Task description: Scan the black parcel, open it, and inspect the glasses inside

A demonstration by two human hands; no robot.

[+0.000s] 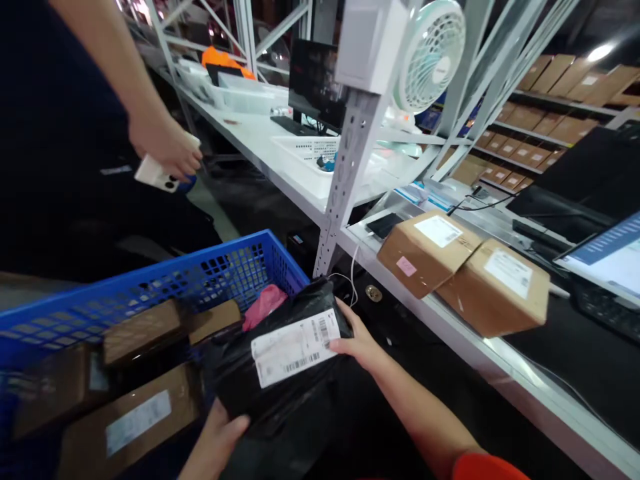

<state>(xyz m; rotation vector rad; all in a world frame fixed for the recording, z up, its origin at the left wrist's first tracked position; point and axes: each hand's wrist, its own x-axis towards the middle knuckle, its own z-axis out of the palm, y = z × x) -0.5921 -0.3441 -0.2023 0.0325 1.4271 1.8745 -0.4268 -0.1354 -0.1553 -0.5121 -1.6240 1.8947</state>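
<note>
Between my two hands is a black plastic-wrapped parcel (235,387) with a white shipping label (295,347) on top. My left hand (220,433) grips its near left corner, thumb on the upper side. At the far right end, my right hand (357,340) is closed round the edge, its thumb on the label. The parcel is tilted and partly over the right end of a blue plastic crate (220,257). Inside that crate lie several brown cardboard boxes (143,333) and a pink bundle (264,305).
Two labelled cardboard boxes (493,283) sit at the edge of the right bench, overhanging it. A metal post (345,173) rises beside the crate. Another person's hand (163,143) holds a phone at the left. A fan (433,57) and a monitor (317,83) stand behind.
</note>
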